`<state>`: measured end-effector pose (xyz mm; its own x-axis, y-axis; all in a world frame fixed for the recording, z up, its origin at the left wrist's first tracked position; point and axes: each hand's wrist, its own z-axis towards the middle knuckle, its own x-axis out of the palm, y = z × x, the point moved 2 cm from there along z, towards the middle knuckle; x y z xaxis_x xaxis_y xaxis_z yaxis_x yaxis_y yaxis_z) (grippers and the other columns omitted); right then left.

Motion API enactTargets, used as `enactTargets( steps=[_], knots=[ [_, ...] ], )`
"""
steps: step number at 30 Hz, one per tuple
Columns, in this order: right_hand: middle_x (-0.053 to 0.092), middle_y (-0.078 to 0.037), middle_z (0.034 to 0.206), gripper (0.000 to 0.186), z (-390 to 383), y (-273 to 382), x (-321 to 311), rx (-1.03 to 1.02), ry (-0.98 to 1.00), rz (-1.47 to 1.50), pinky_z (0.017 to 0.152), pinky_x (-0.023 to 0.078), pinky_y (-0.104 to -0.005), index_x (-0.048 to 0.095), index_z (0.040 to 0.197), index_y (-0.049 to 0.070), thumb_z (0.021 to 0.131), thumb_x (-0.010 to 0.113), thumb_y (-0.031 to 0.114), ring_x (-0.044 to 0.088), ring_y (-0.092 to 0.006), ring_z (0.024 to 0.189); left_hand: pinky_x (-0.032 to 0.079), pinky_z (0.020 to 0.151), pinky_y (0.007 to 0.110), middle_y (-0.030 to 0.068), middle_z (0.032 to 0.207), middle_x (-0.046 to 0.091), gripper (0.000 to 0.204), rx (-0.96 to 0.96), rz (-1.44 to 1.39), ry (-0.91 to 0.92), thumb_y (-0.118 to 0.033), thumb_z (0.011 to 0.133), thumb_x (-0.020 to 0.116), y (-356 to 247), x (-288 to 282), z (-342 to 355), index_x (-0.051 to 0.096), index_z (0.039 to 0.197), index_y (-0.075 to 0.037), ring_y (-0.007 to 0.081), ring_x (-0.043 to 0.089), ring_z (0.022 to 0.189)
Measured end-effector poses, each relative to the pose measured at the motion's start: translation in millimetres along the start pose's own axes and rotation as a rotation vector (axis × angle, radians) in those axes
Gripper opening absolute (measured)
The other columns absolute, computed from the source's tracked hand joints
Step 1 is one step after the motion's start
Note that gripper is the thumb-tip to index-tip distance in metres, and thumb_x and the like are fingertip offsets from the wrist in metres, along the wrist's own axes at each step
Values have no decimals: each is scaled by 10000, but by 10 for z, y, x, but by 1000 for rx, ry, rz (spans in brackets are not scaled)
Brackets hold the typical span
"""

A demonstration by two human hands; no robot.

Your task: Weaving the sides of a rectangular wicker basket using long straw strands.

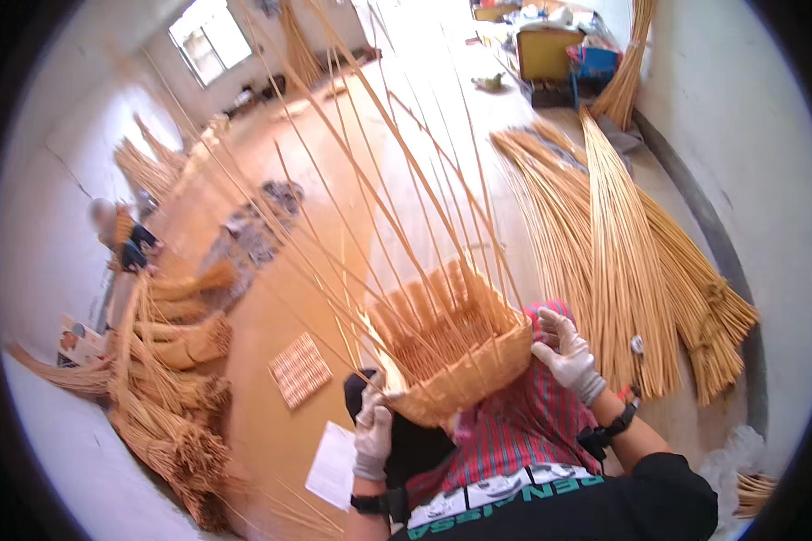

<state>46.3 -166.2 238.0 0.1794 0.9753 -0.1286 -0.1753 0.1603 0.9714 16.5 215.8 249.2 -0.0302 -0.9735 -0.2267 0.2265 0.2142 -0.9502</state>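
Basket: I have the pale woven basket (478,379) in the lower middle of my view, just above the wearer's lap, tilted with its mouth facing up toward the camera.
Inside the basket: I can see down to the woven bottom; the inner walls are ribbed.
Tall rods: long, thin uprights (394,216) rise from the basket and fan out high above its rim.
Left grip: the gloved left hand (373,433) is at the basket's near left corner, thumb and fingers pinching the wall there.
Right grip: the gloved right hand (566,358) has its fingers spread beside the right corner, the thumb side against the wall.
Lap: a red striped cloth (523,419) lies under the basket.
Floor by the left hand: I see a flat woven square (300,371) and, nearer, a white sheet (332,464).
Far containers: a yellowish boxy piece (550,56) stands beside a blue tub-like thing (595,61), with mixed clutter heaped around; I cannot make out what either holds.
Bundles: long stalks (618,270) lie to the right, tied bundles (185,442) to the left.
Co-worker: another person (128,239) sits at far left.
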Motion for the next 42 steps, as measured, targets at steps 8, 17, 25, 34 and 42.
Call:
enactTargets(
  steps=[8,17,25,34,42],
  knots=[
    [651,-104,1019,231,559,44,320,-174,304,-117,859,528,-339,710,1088,7,871,758,71,646,-229,955,283,1218,401,151,1524,493,202,-173,-34,-39,-149,1025,630,-5,-241,-484,753,1129,-28,277,395,1467],
    [546,-52,897,90,493,-48,195,-164,316,8,754,480,-277,619,845,29,807,694,-4,562,-155,829,235,1239,399,130,1643,328,207,-172,-272,35,-128,1051,594,344,-76,-591,739,1197,-108,256,269,1541],
    [475,-45,845,231,608,-166,408,-78,188,-264,727,444,-294,571,786,38,808,792,103,505,-164,765,238,1238,412,108,1628,348,195,-126,-206,16,-150,1057,587,369,-84,-549,726,1186,-106,247,298,1516],
    [599,-20,966,357,551,-718,581,198,118,126,824,504,-311,555,1089,49,842,803,118,567,-139,882,269,1227,397,107,1594,377,144,-175,-247,-38,-127,1047,600,429,-55,-593,720,1118,-87,247,316,1503],
    [635,-40,1008,365,597,-671,696,241,96,159,806,538,-298,563,1127,45,862,803,115,615,-146,890,274,1216,401,130,1583,401,171,-147,-205,1,-144,1035,624,452,-116,-583,730,1160,-97,254,334,1496]
  ],
)
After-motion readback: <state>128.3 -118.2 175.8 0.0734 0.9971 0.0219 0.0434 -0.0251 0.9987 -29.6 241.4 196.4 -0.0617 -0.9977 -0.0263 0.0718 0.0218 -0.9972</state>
